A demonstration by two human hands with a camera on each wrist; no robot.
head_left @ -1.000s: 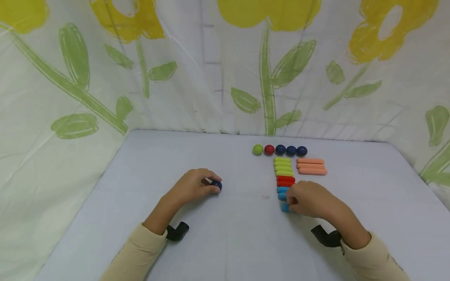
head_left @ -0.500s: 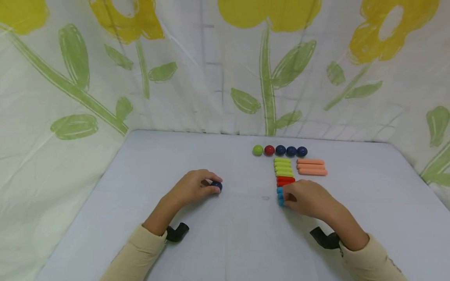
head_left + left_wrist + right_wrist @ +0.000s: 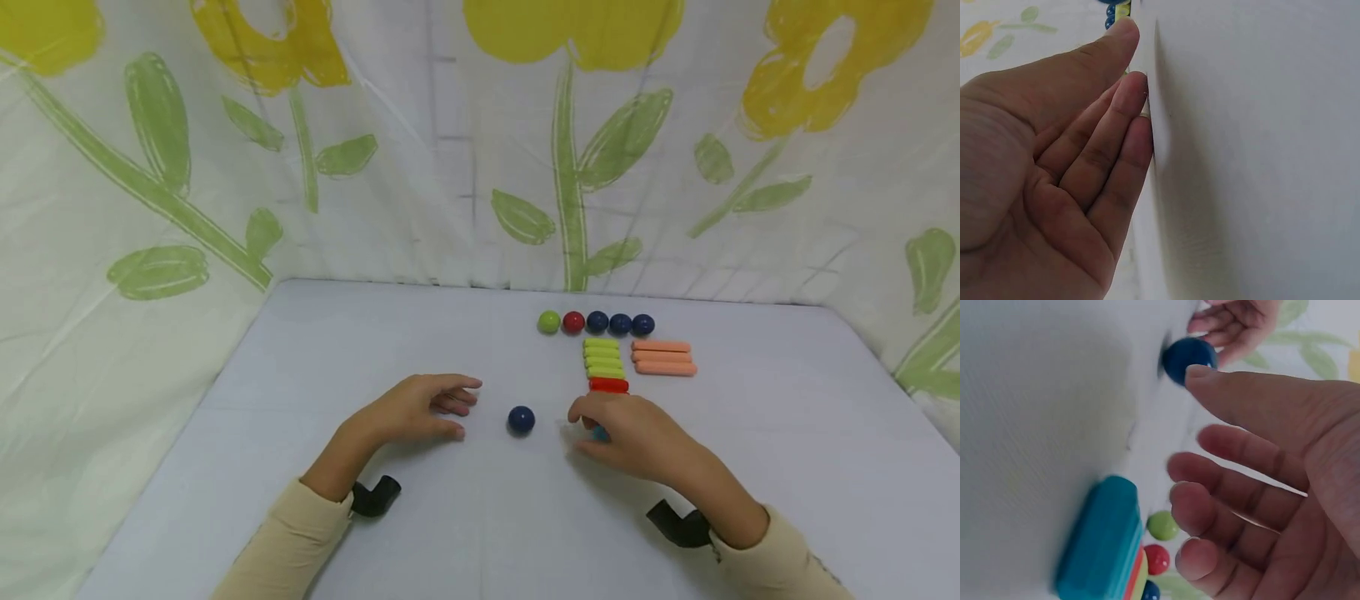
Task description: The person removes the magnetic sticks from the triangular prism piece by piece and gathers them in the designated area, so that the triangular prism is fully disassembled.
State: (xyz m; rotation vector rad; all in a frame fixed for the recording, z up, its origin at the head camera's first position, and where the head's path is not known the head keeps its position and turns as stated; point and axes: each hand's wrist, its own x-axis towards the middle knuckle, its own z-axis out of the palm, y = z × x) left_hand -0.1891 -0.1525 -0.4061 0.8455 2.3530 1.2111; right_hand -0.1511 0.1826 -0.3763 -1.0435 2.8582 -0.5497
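A dark blue ball (image 3: 521,420) is on the table between the two hands. To its left, my left hand (image 3: 416,408) is spread with thumb and fingers apart and holds nothing; its palm shows bare in the left wrist view. My right hand (image 3: 637,435) is to the ball's right, fingers loosely bent and thumb apart, nothing in its grasp. Light blue sticks (image 3: 1100,540) lie beside the right hand, mostly hidden under it in the head view. A red stick (image 3: 608,385) and several lime sticks (image 3: 602,359) continue their column behind the hand.
At the back lies a row of balls: one lime (image 3: 549,322), one red (image 3: 573,322) and three dark blue (image 3: 620,324). Three orange sticks (image 3: 664,357) lie right of the lime sticks. A flowered cloth (image 3: 420,167) hangs behind the white table (image 3: 337,333).
The left hand has let go of the dark blue ball, which has moved right toward the right hand. The right hand has released the light blue sticks, now lined up together, and shifted left.
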